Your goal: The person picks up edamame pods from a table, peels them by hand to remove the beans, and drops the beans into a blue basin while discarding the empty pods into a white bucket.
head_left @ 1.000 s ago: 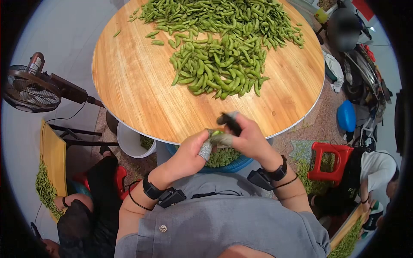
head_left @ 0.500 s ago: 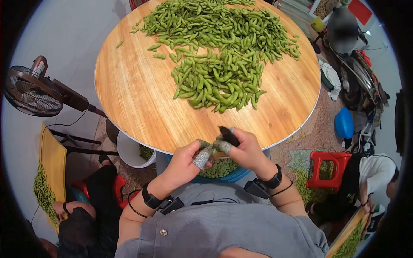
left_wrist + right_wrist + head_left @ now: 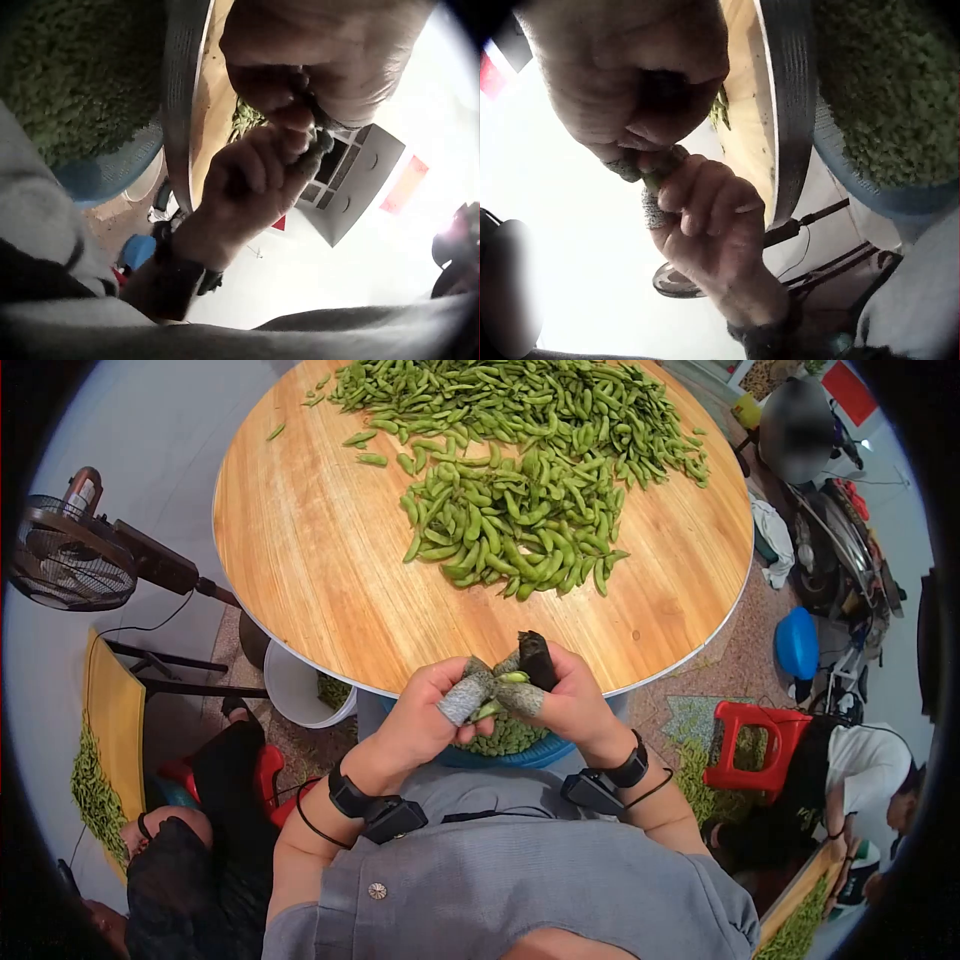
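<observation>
Both hands meet just in front of the round wooden table's [image 3: 300, 540] near edge. My left hand [image 3: 440, 705], with a grey cot on the thumb, pinches one end of a green bean pod [image 3: 505, 680]. My right hand [image 3: 560, 695], also with covered fingertips, pinches the other end. The pod [image 3: 656, 178] shows between the fingers in the right wrist view. A blue basin of shelled green beans [image 3: 515, 740] sits below the hands, seen again as a basin [image 3: 885, 97]. A large heap of pods [image 3: 520, 480] covers the far half of the table.
A white bucket [image 3: 300, 690] stands under the table's left edge. A fan [image 3: 70, 555] is at the left. A red stool [image 3: 745, 745] and a blue stool [image 3: 797, 642] stand at the right. People sit low at the left and right.
Both hands have stayed together at the table edge, shifting slightly. The pod now lies visibly across between the two thumbs.
</observation>
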`<state>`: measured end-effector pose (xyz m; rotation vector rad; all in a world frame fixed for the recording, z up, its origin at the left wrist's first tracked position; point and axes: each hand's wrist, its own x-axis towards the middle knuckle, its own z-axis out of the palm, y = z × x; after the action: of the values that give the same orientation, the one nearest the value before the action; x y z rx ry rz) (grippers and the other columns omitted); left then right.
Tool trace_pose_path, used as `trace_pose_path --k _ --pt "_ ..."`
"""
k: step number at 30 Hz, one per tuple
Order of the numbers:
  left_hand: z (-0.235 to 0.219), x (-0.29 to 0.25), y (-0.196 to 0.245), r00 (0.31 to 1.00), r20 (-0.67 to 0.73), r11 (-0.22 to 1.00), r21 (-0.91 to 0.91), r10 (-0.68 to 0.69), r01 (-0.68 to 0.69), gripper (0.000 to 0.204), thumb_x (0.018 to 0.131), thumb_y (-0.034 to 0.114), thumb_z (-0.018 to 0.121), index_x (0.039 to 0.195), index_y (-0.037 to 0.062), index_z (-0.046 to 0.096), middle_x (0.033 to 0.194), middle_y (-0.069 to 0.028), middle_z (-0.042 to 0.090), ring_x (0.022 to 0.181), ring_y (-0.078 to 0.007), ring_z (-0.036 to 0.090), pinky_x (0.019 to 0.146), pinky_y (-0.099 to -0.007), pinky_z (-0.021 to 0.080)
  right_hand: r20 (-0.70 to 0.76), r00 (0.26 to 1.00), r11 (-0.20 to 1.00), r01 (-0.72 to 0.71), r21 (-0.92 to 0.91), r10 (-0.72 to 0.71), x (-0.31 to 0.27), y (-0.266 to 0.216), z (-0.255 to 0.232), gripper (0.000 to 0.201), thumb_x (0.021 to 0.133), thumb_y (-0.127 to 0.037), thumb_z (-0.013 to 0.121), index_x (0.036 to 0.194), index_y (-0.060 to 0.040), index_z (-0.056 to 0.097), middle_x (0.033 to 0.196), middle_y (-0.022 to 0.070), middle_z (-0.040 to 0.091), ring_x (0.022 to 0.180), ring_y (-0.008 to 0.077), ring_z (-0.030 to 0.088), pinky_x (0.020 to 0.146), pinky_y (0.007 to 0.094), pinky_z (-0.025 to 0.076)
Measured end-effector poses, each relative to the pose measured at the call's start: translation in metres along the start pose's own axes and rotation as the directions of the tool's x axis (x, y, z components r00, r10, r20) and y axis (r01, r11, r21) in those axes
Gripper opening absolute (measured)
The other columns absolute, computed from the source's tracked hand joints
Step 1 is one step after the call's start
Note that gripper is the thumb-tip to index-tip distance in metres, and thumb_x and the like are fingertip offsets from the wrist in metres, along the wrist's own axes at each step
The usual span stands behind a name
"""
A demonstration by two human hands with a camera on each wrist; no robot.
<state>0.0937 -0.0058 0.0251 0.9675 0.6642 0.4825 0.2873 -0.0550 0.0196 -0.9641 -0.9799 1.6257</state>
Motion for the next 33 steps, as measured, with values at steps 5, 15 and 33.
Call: trace_pose_path --k 5,15,33 --pt "0.003 -0.003 -0.002 0.998 0.007 0.984 -0.167 -0.066 0.066 0.016 0.092 0.021 0.057 0.095 0.0057 0.058 0.074 -0.0018 0.062 0.058 -0.0050 0.054 0.051 -0.0176 0.041 -0.035 0.998 0.991 -0.055 0.123 0.060 -0.003 0.004 -0.001 0.026 0.083 -0.011 0.068 0.106 -0.0025 0.056 0.090 -0.0009 0.061 0.077 0.0068 0.056 0.066 0.0226 0.047" --pt "0.001 -0.020 -0.009 0.961 -0.093 0.838 0.517 0.259 -0.175 0.009 0.087 0.001 0.058 0.096 -0.0008 0.059 0.076 -0.0013 0.061 0.069 -0.0057 0.057 0.060 -0.0220 0.047 0.010 0.927 0.466 0.198 -0.862 -0.376 -0.003 0.014 0.015 0.032 0.074 -0.009 0.069 0.103 -0.0016 0.059 0.086 0.0127 0.063 0.071 0.0188 0.062 0.062 0.0281 0.048" --pt "0.006 -0.034 -0.008 0.957 -0.242 0.903 0.428 0.162 -0.044 0.014 0.086 -0.003 0.051 0.098 -0.0017 0.056 0.079 -0.0059 0.064 0.068 -0.0099 0.061 0.062 -0.0239 0.050 0.060 0.907 0.386 0.236 -0.892 -0.417 -0.029 0.011 0.028 0.030 0.068 -0.006 0.067 0.097 -0.0028 0.062 0.088 0.0128 0.061 0.076 0.0307 0.062 0.066 0.0357 0.051"
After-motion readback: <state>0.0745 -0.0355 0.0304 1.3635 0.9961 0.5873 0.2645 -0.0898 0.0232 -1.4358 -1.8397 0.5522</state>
